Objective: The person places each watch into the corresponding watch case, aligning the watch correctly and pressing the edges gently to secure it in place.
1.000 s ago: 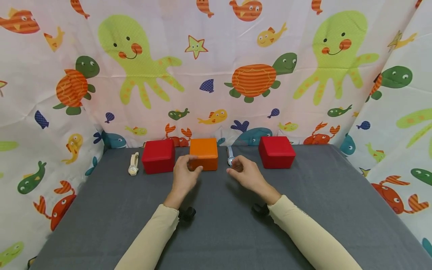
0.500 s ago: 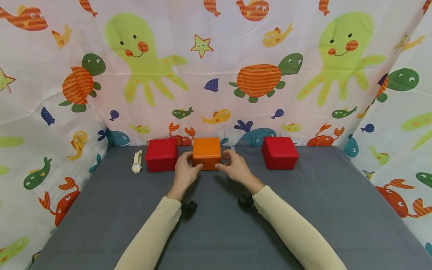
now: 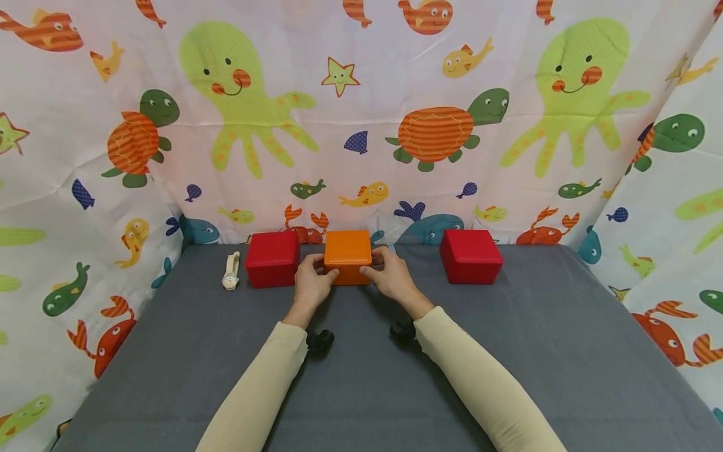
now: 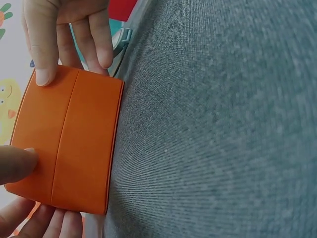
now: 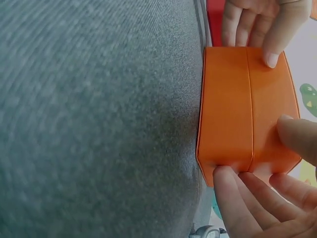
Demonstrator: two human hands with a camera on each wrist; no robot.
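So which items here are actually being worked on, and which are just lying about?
In hand:
orange box, held by the left hand and the right hand

Lying about:
left red box
right red box
white wristwatch
grey table cloth

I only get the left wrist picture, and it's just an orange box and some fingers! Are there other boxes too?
Observer: Yes, a red box stands on each side of the orange box.
Child: Do both hands hold the orange one?
Observer: Yes, the left hand and the right hand grip its two sides.
Child: Anything else out there?
Observer: A pale wristwatch lies beyond the left red box, on the grey table.
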